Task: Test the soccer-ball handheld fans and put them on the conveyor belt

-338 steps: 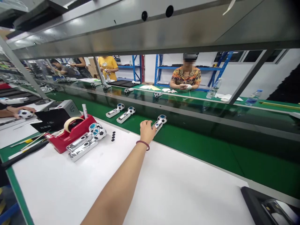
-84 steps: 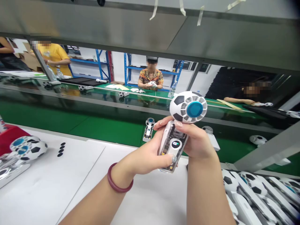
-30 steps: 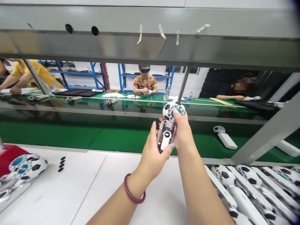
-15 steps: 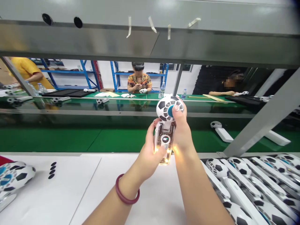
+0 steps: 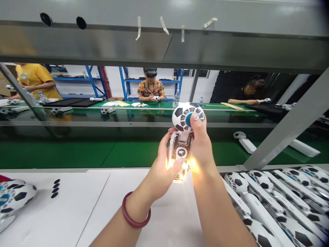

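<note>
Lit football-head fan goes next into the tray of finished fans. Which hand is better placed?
Right, probably. The right hand grips the football-patterned handheld fan with the clear handle near its head, thumb on the blue hub, and the tray of matching fans lies on that side. The left hand only pinches the glowing handle.

Handheld fan [image 5: 183, 137] between both hands above the white table [image 5: 77, 212], conveyor belt [image 5: 77, 152] behind

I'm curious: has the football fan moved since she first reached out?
Yes. The fan lay on the green belt; now both hands hold it up, lit.
</note>
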Demonstrator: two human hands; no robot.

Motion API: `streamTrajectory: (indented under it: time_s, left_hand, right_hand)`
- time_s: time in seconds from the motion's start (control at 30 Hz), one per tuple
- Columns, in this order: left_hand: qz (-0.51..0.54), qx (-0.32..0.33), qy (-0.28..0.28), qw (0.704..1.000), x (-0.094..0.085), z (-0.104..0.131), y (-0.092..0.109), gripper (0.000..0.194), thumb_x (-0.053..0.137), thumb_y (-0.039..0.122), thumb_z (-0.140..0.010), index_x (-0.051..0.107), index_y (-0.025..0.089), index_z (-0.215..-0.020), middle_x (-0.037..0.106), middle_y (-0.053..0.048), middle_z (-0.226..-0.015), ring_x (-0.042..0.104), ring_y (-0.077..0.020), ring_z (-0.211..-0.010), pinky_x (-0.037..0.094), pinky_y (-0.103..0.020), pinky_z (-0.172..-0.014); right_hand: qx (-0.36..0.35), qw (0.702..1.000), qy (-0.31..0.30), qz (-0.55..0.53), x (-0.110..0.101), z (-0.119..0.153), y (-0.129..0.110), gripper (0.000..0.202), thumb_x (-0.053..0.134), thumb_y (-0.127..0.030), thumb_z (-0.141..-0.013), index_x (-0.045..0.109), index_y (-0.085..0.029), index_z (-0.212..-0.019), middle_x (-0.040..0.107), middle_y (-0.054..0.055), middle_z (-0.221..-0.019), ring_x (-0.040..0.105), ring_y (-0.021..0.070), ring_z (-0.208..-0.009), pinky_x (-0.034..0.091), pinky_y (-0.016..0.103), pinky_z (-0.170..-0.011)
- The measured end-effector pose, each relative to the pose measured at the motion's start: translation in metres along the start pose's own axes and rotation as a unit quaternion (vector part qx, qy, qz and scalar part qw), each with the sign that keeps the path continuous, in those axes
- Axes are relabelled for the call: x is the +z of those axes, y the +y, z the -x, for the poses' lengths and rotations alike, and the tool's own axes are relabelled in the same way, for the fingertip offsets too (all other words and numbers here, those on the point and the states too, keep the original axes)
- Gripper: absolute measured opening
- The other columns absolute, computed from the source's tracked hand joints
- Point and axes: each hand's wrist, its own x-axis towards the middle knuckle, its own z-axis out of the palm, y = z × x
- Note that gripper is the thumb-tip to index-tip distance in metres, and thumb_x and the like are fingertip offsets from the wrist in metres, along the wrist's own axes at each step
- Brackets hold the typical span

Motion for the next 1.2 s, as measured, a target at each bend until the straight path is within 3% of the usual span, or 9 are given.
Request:
streamTrajectory:
  time_s: [0.13, 0.27, 0.47, 0.7, 0.9, 1.07, 1.2]
  left_hand:
    - [-0.017, 0.007, 0.013, 1.0, 0.002, 0.002, 0.003, 0.067, 0.052, 0.042, -0.085, 0.015, 0.032, -0.14, 0.03, -0.006, -0.144, 0.042, -0.0268, -0.123, 0.048, -0.037, -0.091]
    - [-0.009, 0.0, 0.002, 1.0, 0.004, 0.004, 0.001, 0.069, 0.05, 0.041, -0.085, 0.01, 0.034, -0.141, 0.04, -0.008, -0.138, 0.052, -0.0271, -0.114, 0.053, -0.036, -0.082]
    - [-0.009, -0.002, -0.009, 1.0, 0.003, 0.004, 0.003, 0.071, 0.049, 0.044, -0.085, 0.007, 0.034, -0.141, 0.036, -0.008, -0.14, 0.052, -0.0266, -0.113, 0.053, -0.035, -0.082]
    - [-0.021, -0.038, -0.054, 0.998, -0.002, 0.005, 0.011, 0.075, 0.05, 0.035, -0.085, 0.0, 0.036, -0.142, 0.046, -0.009, -0.131, 0.062, -0.0207, -0.087, 0.055, -0.034, -0.07]
    - [-0.091, -0.039, -0.021, 0.995, -0.008, 0.007, 0.01, 0.074, 0.049, 0.031, -0.085, 0.004, 0.033, -0.143, 0.049, -0.007, -0.128, 0.059, -0.022, -0.097, 0.053, -0.034, -0.078]
    - [-0.11, -0.013, 0.006, 0.994, -0.013, 0.009, 0.017, 0.074, 0.049, 0.032, -0.085, 0.004, 0.035, -0.143, 0.05, -0.008, -0.127, 0.062, -0.0236, -0.092, 0.055, -0.034, -0.07]
    - [-0.123, -0.009, -0.006, 0.992, -0.017, 0.01, 0.026, 0.077, 0.052, 0.036, -0.082, 0.005, 0.035, -0.143, 0.053, -0.008, -0.124, 0.063, -0.0225, -0.083, 0.055, -0.034, -0.067]
  right_hand:
    - [-0.001, 1.0, 0.007, -0.024, 0.003, 0.002, 0.0, 0.065, 0.056, -0.057, -0.074, 0.029, -0.031, -0.128, 0.063, 0.001, -0.091, 0.064, 0.022, -0.085, 0.054, 0.034, -0.07]
    - [-0.008, 1.0, 0.016, -0.021, 0.005, 0.002, 0.002, 0.063, 0.054, -0.059, -0.074, 0.032, -0.03, -0.126, 0.063, 0.002, -0.093, 0.064, 0.0227, -0.086, 0.054, 0.035, -0.07]
    - [0.004, 1.0, 0.012, -0.007, 0.003, 0.001, 0.003, 0.062, 0.052, -0.064, -0.073, 0.038, -0.028, -0.122, 0.063, 0.004, -0.093, 0.064, 0.0244, -0.088, 0.055, 0.037, -0.07]
    - [0.011, 1.0, -0.008, 0.022, 0.0, -0.001, 0.004, 0.059, 0.045, -0.069, -0.074, 0.043, -0.028, -0.117, 0.063, 0.004, -0.089, 0.064, 0.0239, -0.088, 0.055, 0.036, -0.069]
    - [-0.018, 1.0, 0.004, 0.016, 0.0, -0.004, 0.004, 0.056, 0.049, -0.063, -0.075, 0.042, -0.028, -0.118, 0.062, 0.004, -0.102, 0.061, 0.0244, -0.097, 0.053, 0.036, -0.073]
    - [-0.059, 0.998, -0.021, 0.028, -0.004, -0.004, 0.0, 0.059, 0.065, -0.048, -0.069, 0.042, -0.031, -0.12, 0.057, 0.001, -0.115, 0.054, 0.0226, -0.11, 0.049, 0.036, -0.086]
    - [0.013, 0.994, -0.111, -0.006, -0.01, -0.003, 0.001, 0.057, 0.07, -0.039, -0.068, 0.048, -0.029, -0.119, 0.061, 0.002, -0.109, 0.056, 0.0227, -0.107, 0.048, 0.037, -0.088]
